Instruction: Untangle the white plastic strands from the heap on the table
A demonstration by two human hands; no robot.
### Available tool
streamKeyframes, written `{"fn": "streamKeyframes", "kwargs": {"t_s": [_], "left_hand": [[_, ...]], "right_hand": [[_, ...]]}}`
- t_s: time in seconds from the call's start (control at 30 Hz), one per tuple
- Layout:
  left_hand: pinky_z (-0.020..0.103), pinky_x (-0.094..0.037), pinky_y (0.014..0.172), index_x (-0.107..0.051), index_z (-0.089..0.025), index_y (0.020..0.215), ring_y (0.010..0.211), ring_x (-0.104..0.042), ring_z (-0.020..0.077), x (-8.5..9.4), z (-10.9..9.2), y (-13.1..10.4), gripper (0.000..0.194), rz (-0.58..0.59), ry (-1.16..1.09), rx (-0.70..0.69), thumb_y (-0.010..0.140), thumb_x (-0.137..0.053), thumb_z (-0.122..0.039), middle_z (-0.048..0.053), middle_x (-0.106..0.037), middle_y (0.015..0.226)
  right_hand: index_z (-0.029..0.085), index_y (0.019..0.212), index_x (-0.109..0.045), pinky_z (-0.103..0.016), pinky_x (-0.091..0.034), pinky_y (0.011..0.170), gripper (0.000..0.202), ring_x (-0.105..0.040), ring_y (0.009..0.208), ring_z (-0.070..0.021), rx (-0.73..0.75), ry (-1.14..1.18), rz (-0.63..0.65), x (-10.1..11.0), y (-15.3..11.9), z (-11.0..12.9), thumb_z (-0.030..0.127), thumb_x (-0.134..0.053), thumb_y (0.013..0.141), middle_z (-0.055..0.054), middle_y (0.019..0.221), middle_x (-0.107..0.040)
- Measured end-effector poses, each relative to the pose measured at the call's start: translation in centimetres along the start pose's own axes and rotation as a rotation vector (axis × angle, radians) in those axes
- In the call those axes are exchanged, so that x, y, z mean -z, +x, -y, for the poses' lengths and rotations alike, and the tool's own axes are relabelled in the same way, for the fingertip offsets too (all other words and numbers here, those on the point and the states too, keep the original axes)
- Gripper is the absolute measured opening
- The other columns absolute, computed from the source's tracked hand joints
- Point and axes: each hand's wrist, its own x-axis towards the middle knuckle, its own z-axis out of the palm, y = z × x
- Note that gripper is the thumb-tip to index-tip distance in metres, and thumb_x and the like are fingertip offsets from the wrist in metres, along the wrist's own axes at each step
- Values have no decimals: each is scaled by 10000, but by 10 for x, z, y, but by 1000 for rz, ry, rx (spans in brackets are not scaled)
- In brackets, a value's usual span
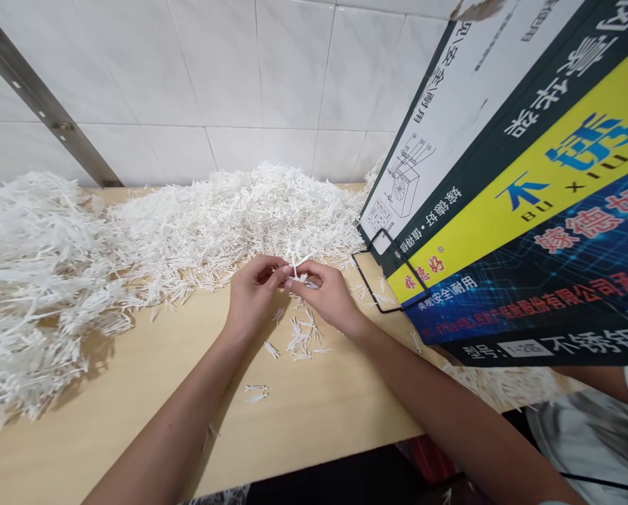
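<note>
Over the wooden table, my left hand (255, 287) and my right hand (327, 291) meet, fingertips almost touching. Both are closed in a pinch on a thin white branched piece (295, 266), probably plastic, whose prongs stick up between the fingers. Its lower part is hidden by my fingers. Below my hands lies a small scatter of short white pieces (303, 335). Two or three more slim white pieces (257, 393) rest nearer the front edge. Just beyond my fingertips begins a long heap of similar white pieces (250, 210).
A taller white heap (24, 280) covers the table's left side. At right leans a large printed cardboard box (529, 182), with a black wire frame (390, 308) at its lower corner. A metal bracket (55, 105) runs down the tiled wall (271, 63). Another person's arm (592, 382) shows beneath the box.
</note>
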Motion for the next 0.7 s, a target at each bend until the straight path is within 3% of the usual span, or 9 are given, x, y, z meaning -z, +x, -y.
{"fn": "streamKeyframes", "kwargs": {"t_s": [0.17, 0.3, 0.4, 0.5, 0.7], "left_hand": [[316, -519, 758, -711, -187, 999, 827, -698, 211, 4, 2, 3, 231, 122, -7, 60, 883, -678, -384, 65, -747, 877], [325, -485, 759, -739, -195, 1086, 867, -661, 223, 6, 1, 2, 315, 237, 243, -90, 952, -574, -428, 94, -750, 993], [309, -440, 719, -748, -192, 1003, 786, -614, 202, 6, 1, 2, 360, 277, 342, -143, 992, -499, -452, 66, -724, 887], [291, -403, 685, -719, -192, 861, 723, -569, 181, 7, 2, 4, 312, 240, 370, -122, 973, -521, -407, 28, -675, 775], [279, -349, 610, -610, -197, 750, 625, -484, 150, 8, -9, 0, 270, 287, 215, -12, 955, -495, -332, -13, -541, 644]], "right_hand": [[208, 868, -744, -281, -503, 672, 189, -669, 745, -182, 59, -109, -117, 1, 0, 0, 386, -679, 877, -30, 850, -753], [222, 858, -728, -294, -514, 672, 154, -664, 730, -187, 124, -236, -196, 6, 1, -1, 365, -674, 875, -29, 860, -753], [232, 871, -717, -303, -521, 699, 119, -681, 797, -205, 204, -311, -196, 6, 1, 0, 329, -650, 884, -40, 903, -753], [232, 890, -695, -299, -508, 708, 135, -674, 826, -203, 263, -347, -183, 5, -1, 2, 328, -608, 923, -46, 933, -741], [248, 941, -654, -286, -447, 684, 141, -615, 707, -172, 249, -440, -133, 5, -5, 2, 356, -566, 963, -10, 863, -709]]}}
